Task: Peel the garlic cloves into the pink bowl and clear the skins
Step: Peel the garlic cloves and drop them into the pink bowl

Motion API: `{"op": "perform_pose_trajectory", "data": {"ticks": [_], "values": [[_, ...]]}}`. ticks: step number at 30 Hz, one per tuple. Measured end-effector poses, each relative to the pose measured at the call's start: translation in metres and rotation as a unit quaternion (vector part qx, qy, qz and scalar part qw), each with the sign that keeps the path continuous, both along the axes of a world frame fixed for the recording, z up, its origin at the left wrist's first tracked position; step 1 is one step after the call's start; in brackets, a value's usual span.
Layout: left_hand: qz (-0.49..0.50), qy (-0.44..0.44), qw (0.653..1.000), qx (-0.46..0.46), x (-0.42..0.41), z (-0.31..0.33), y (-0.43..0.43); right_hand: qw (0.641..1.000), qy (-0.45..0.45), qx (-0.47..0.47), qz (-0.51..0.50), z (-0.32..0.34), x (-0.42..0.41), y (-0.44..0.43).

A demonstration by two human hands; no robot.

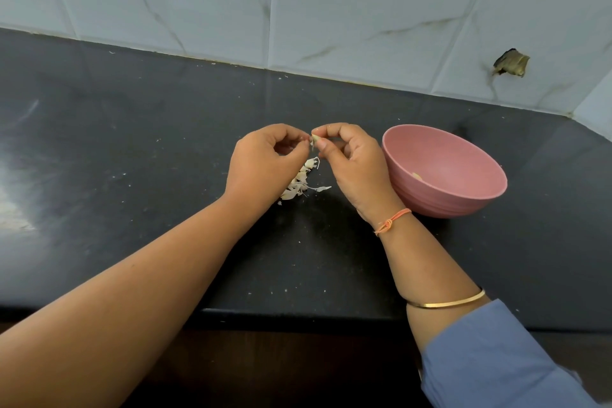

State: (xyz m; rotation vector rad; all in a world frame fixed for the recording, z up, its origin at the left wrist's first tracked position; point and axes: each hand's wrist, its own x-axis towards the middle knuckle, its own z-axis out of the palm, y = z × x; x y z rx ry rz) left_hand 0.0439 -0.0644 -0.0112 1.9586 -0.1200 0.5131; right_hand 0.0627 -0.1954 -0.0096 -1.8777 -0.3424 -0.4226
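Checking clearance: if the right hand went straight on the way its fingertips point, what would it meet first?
Probably the left hand, just across the small pale garlic clove that the right hand pinches; depth is unclear.

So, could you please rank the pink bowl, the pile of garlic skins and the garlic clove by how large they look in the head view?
1. pink bowl
2. pile of garlic skins, partly behind the left hand
3. garlic clove, pinched between it and the right hand
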Motion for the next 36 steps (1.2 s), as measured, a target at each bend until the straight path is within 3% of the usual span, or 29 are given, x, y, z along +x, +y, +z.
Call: {"op": "perform_pose_trajectory", "data": {"ticks": [7, 12, 36], "values": [[-0.016, 0.019, 0.997, -0.075, 0.0019, 0.0014, -0.0007, 1.0, -0.018, 0.0, -0.008, 0.0027, -0.0024, -0.0017], [-0.022, 0.024, 0.996, -0.082, 0.0017, 0.002, -0.0009, 0.999, -0.033, -0.005, -0.015, 0.0033, -0.0023, -0.0027], [0.037, 0.012, 0.999, 0.004, 0.0006, 0.001, -0.0021, 1.0, -0.004, 0.015, 0.01, 0.003, -0.0055, 0.0003]]}}
